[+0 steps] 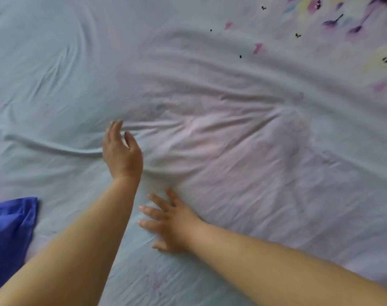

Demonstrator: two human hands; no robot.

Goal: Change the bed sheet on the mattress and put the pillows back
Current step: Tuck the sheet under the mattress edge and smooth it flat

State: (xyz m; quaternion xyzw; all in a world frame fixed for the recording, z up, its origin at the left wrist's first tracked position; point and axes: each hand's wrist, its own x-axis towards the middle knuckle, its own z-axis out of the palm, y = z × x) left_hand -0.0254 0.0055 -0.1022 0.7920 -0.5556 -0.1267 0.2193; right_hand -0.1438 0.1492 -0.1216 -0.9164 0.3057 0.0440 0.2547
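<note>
**Q:** Sheet first: where does it lie in your head view?

**A:** Bed sheet [210, 85], pale with a faint floral print, covers the whole mattress beneath you. Long wrinkles run across it, so it looks spread but not yet smooth. A blue cloth [9, 235] sits at the lower left edge; whether it is a pillow, you cannot tell.

**Q:** And your hands?

**A:** Your left hand [121, 151] reaches out to a raised fold, fingers loosely extended, thumb apart, gripping nothing; whether it touches the fabric is unclear. Your right hand [168, 224] lies palm down nearer you, fingers spread wide and flat on the sheet, probably anchoring it while the other sweeps creases away.
</note>
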